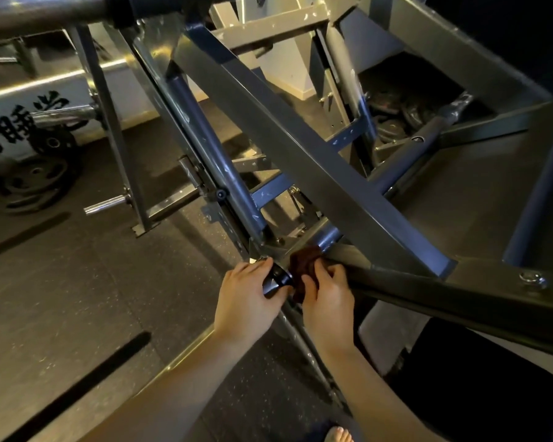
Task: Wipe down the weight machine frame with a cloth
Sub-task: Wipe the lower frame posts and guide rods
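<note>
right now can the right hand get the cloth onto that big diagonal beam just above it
Probably yes. The right hand already grips the dark red cloth at the joint directly below the diagonal beam, and nothing sits between them. The left hand holds the black end cap off to the side.

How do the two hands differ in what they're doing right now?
The left hand grips the black end of a bar on the frame and holds no cloth. The right hand holds the dark red cloth, pressing it against the frame beside that bar end. Both are bare and meet at the same joint.
</note>
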A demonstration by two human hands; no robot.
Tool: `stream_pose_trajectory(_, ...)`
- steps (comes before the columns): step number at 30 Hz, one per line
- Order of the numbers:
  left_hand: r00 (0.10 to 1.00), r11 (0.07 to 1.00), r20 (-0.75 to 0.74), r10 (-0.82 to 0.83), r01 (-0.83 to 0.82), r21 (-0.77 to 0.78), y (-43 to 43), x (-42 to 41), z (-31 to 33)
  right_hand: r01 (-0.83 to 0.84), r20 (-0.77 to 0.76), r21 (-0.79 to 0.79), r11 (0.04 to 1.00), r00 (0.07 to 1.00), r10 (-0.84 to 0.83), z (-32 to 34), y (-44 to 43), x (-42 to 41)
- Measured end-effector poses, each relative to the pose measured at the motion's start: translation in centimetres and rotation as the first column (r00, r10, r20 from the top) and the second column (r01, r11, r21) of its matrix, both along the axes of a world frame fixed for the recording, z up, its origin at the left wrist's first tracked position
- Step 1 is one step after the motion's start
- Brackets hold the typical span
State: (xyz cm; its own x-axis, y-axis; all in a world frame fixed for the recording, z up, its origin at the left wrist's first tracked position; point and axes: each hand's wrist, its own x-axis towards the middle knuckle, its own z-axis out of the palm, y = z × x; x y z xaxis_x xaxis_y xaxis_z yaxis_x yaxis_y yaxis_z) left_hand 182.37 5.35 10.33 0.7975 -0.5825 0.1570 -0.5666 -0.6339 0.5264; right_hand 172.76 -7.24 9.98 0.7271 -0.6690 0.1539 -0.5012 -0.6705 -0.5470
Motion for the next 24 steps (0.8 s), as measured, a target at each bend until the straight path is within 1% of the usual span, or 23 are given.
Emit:
stream_pose_trajectory(2,1.0,1.0,0.013,-0.006,0.006,-0.005,-0.1,-0.1,0.3,-0.027,-0.026,-0.061,0.998,0.999,0.025,1.2,-0.2,1.5)
stream_pose_trajectory(4,0.999,1.0,0.021,-0.026,0.027,-0.009,-0.1,-0.1,0.4,-0.097,-0.1,-0.148,0.984,0.992,0.083,2.5,-0.9,3.6)
stream_pose_trajectory(6,0.999,0.999,0.024,-0.035,0.035,0.003,-0.1,-0.1,0.5,-0.136,-0.157,-0.136,0.981,0.981,0.114,3.4,-1.4,4.9)
stream_pose_trajectory(7,0.999,1.0,0.022,-0.031,0.03,0.007,-0.1,-0.1,0.4,-0.139,-0.158,-0.156,0.978,0.981,0.114,3.2,-1.4,4.7)
stream_pose_trajectory(9,1.0,1.0,0.018,-0.019,0.018,0.003,-0.1,0.0,0.1,-0.099,-0.06,-0.153,0.983,0.994,0.091,2.2,-0.7,2.9)
stream_pose_trajectory(10,1.0,1.0,0.017,-0.014,0.014,0.0,-0.1,0.0,0.0,-0.073,0.016,-0.104,0.992,0.997,0.075,1.5,-0.1,1.9)
stream_pose_trajectory(12,1.0,1.0,-0.009,-0.013,0.012,-0.019,-0.2,0.0,-0.2,-0.026,0.145,0.056,0.998,0.989,0.018,-0.1,0.4,0.9)
stream_pose_trajectory(14,1.0,0.999,-0.026,-0.006,0.005,-0.033,-0.2,-0.1,0.0,0.023,0.186,0.182,0.983,0.981,-0.057,-0.7,0.4,0.9)
stream_pose_trajectory(16,1.0,0.999,-0.028,0.001,-0.003,-0.049,-0.2,-0.3,0.3,0.058,0.207,0.253,0.966,0.972,-0.113,-0.7,0.8,1.0)
stream_pose_trajectory(18,1.0,0.997,-0.025,0.008,-0.01,-0.073,-0.1,-0.5,0.7,0.095,0.203,0.329,0.939,0.964,-0.169,-0.6,1.2,0.6)
stream_pose_trajectory(20,1.0,0.997,-0.023,-0.001,-0.001,-0.083,-0.1,-0.6,0.9,0.123,0.172,0.467,0.876,0.959,-0.226,-1.0,1.2,0.1)
stream_pose_trajectory(22,0.999,0.996,-0.031,-0.003,0.001,-0.09,0.0,-0.5,0.8,0.142,0.1,0.613,0.778,0.962,-0.254,-1.5,0.9,-0.5)
stream_pose_trajectory(24,0.998,0.996,-0.059,0.006,-0.011,-0.09,0.1,-0.4,0.5,0.159,0.001,0.679,0.716,0.976,-0.218,-1.7,0.5,-1.5)
